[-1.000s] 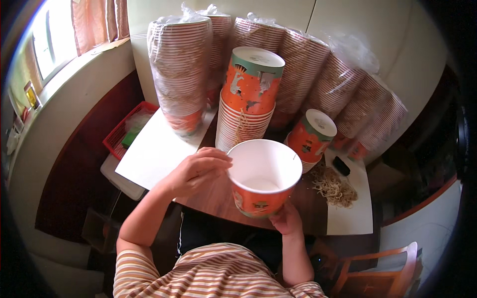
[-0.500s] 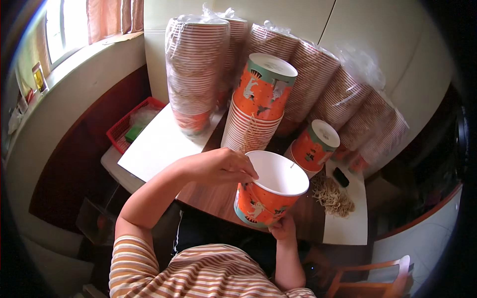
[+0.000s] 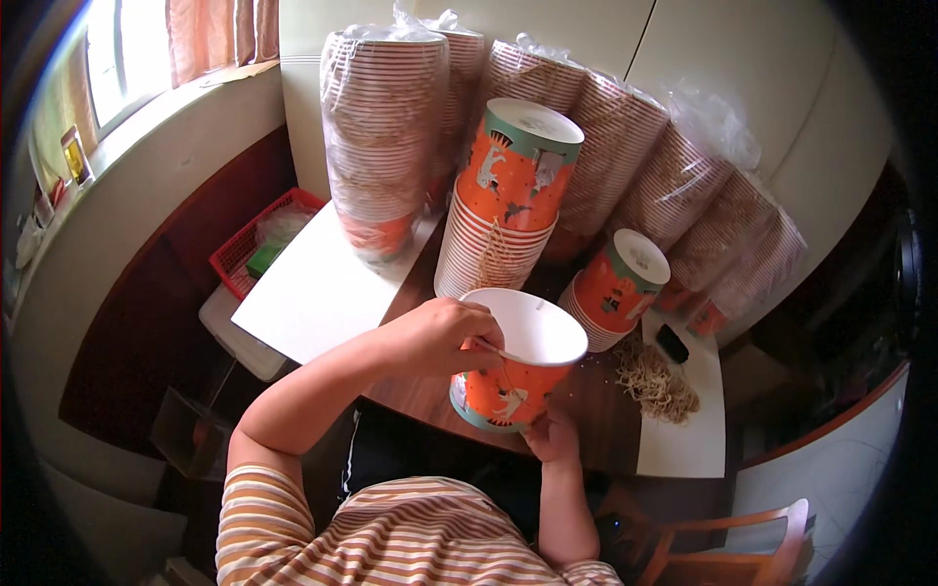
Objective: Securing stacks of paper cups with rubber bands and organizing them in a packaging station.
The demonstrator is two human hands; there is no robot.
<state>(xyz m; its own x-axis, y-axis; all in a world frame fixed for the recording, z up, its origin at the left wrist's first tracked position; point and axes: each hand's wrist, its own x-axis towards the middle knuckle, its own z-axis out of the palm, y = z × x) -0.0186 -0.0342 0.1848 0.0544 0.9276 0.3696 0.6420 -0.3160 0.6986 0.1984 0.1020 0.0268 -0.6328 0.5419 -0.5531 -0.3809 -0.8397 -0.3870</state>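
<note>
An orange paper bucket (image 3: pixel 508 396) with a green base band, animal prints and a white inside is held tilted at the table's front edge. My right hand (image 3: pixel 554 435) supports it low on its right side, fingers partly hidden by the wall. At the left of the rim, my left hand (image 3: pixel 459 337) is closed in a pinch on a thin cord (image 3: pixel 515 376), which runs down the outside of the bucket. A small cord end shows on the inner wall near the far rim. Right of the bucket lies a heap of beige cords (image 3: pixel 657 386).
Upside-down bucket stacks stand close behind, one tall (image 3: pixel 503 234) and one short (image 3: pixel 620 283). Plastic-wrapped stacks (image 3: pixel 386 127) line the wall. A black object (image 3: pixel 671 344) lies by the cords. A red basket (image 3: pixel 234 256) is at left, a wooden chair (image 3: pixel 723 537) at lower right.
The bucket has moved slightly left and turned in my hands, its right side now lower. My left fingers have shifted at the rim, with the cord drawn along the outside.
</note>
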